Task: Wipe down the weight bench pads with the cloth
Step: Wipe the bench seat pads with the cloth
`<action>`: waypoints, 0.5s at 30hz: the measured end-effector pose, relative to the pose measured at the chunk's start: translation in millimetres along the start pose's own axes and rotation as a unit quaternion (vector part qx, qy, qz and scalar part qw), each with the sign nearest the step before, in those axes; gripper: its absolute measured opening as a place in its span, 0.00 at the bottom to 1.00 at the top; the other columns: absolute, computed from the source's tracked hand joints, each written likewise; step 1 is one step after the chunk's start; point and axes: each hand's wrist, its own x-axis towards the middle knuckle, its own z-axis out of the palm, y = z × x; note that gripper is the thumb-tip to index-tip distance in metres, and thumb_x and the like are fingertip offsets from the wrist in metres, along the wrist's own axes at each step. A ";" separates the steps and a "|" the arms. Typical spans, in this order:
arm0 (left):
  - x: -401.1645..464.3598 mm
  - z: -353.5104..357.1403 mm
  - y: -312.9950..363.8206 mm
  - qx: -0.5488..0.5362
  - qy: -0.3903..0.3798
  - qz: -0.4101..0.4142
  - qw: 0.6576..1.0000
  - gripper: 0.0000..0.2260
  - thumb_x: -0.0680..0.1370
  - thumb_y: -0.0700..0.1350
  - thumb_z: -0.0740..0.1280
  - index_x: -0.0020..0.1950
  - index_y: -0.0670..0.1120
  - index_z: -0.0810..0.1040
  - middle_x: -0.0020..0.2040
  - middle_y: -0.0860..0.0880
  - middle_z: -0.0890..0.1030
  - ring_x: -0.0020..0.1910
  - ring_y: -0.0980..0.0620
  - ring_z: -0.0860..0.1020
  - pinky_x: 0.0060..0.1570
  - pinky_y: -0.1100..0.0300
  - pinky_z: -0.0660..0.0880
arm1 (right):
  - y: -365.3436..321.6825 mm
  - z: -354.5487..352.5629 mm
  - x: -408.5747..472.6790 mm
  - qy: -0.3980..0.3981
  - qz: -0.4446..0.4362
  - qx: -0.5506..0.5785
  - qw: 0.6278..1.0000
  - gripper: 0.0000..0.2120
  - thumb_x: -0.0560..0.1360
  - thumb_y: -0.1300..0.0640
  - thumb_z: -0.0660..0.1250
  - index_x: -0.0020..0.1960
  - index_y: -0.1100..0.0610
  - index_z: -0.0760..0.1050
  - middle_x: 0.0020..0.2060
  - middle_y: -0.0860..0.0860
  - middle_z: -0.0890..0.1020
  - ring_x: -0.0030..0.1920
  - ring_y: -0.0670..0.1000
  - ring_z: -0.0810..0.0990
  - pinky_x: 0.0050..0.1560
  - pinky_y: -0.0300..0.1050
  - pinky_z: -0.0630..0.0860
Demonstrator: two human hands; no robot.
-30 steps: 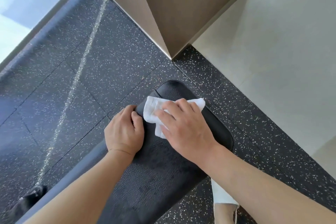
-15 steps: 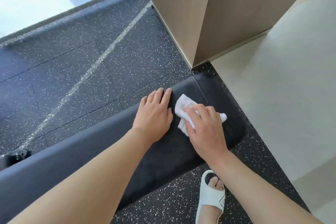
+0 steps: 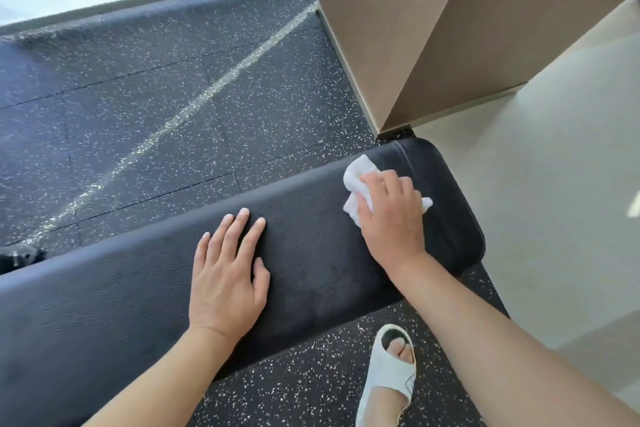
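Note:
A long black padded weight bench [image 3: 322, 253] runs from the lower left to the right, its rounded end near a wooden column. My right hand [image 3: 391, 218] grips a crumpled white cloth [image 3: 358, 180] and presses it on the pad close to that end. The cloth sticks out beyond my fingers on the far side and a little on the right. My left hand [image 3: 228, 274] lies flat on the pad's middle, fingers straight and spread, holding nothing.
A wooden column [image 3: 398, 28] stands just beyond the bench end. Black speckled rubber flooring [image 3: 156, 97] with a pale line lies beyond the bench, pale smooth floor [image 3: 554, 201] to the right. My foot in a white sandal [image 3: 391, 374] is below the bench.
My view has swung left, showing more of the bench. My left hand has left the far edge and now lies flat mid-pad. The right hand with the cloth moved toward the bench end.

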 end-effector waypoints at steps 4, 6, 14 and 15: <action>0.0 -2.1 0.3 -0.003 -0.009 -0.008 1.000 0.27 0.80 0.51 0.57 0.81 0.52 0.67 0.83 0.50 0.63 0.83 0.47 0.59 0.82 0.43 0.54 | -74.4 21.7 -10.7 0.015 -0.001 0.012 1.000 0.14 0.76 0.54 0.70 0.60 0.55 0.77 0.53 0.54 0.77 0.47 0.59 0.74 0.45 0.55 0.69; -0.1 -1.9 0.0 -0.016 -0.002 -0.008 1.000 0.27 0.80 0.51 0.57 0.80 0.51 0.68 0.83 0.50 0.64 0.83 0.47 0.59 0.82 0.44 0.54 | -98.8 26.1 -39.0 -0.012 -0.112 0.035 0.993 0.15 0.75 0.53 0.70 0.61 0.54 0.78 0.54 0.52 0.78 0.46 0.57 0.74 0.45 0.52 0.70; -0.4 0.2 -0.5 -0.027 0.017 -0.004 0.999 0.26 0.81 0.50 0.56 0.79 0.50 0.69 0.84 0.51 0.63 0.84 0.48 0.58 0.82 0.43 0.55 | 16.7 -12.0 -39.1 -0.037 -0.147 0.012 0.988 0.16 0.78 0.54 0.62 0.62 0.58 0.80 0.54 0.55 0.80 0.46 0.60 0.76 0.46 0.60 0.77; -0.2 0.8 -0.1 -0.025 0.017 -0.004 1.000 0.26 0.81 0.50 0.56 0.79 0.50 0.69 0.84 0.51 0.63 0.84 0.48 0.58 0.82 0.43 0.55 | 27.6 -15.0 -33.6 -0.027 -0.076 0.008 0.997 0.17 0.79 0.53 0.60 0.62 0.59 0.79 0.54 0.56 0.79 0.47 0.60 0.75 0.47 0.60 0.76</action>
